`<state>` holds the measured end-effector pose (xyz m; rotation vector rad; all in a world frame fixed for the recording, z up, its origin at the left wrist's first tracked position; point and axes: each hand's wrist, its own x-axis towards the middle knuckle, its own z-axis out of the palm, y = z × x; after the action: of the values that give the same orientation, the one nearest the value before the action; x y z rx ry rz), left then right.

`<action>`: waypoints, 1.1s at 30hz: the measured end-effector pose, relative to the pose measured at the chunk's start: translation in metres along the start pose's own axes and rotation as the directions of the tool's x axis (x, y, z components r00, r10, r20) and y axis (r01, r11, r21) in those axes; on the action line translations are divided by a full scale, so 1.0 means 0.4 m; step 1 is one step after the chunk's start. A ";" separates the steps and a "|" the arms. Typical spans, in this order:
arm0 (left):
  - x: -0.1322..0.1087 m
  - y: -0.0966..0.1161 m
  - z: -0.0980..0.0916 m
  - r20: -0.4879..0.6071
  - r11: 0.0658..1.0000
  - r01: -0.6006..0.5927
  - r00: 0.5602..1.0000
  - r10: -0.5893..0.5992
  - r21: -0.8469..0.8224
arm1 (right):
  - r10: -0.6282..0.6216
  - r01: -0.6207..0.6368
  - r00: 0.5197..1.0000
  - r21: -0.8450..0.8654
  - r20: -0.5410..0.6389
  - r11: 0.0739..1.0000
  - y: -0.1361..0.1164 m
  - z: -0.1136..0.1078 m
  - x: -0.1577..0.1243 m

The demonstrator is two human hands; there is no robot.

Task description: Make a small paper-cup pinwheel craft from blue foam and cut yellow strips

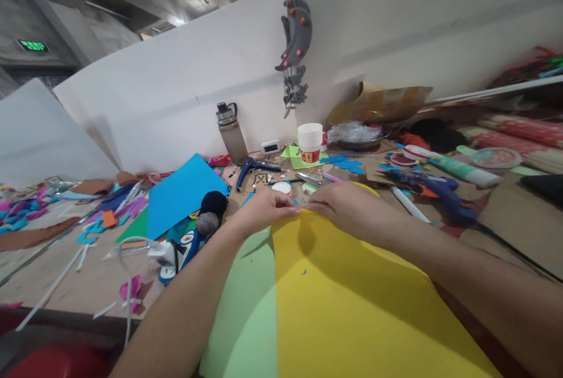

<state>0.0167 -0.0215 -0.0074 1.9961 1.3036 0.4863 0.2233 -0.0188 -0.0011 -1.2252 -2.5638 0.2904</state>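
Observation:
A large yellow craft sheet stretches toward me over a pale green sheet, which shows along its left side. At the yellow sheet's far edge, my left hand pinches with thumb and fingers together. Close to its right, almost touching it, my right hand grips the same edge with closed fingers. Small dark marks or scraps lie on both sheets. Just beyond my fingertips are a round white lid and a pair of scissors, partly seen.
Left of my hands lie a blue sheet, yarn balls and a power strip. A bottle, blue glue gun and stacked paper cups stand or lie behind. A purple-blue glue gun and a white tube are right.

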 end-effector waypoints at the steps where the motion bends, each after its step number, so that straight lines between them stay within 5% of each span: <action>1: -0.001 0.003 0.000 0.007 1.000 0.000 1.000 0.000 -0.001 | 0.012 -0.012 1.000 0.020 0.013 1.000 0.002 0.008 0.002; 9: -0.011 0.007 -0.023 0.102 0.978 0.126 0.989 -0.110 -0.163 | 0.020 -0.019 1.000 0.050 -0.019 0.999 0.036 0.015 0.010; 33: -0.013 0.010 -0.029 0.149 0.993 0.057 0.988 -0.042 -0.099 | 0.028 -0.029 0.998 0.027 0.058 0.999 0.023 0.000 0.004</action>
<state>0.0098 -0.0231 0.0038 1.8730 1.2101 0.3686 0.2289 -0.0119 -0.0035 -1.2621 -2.5835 0.3708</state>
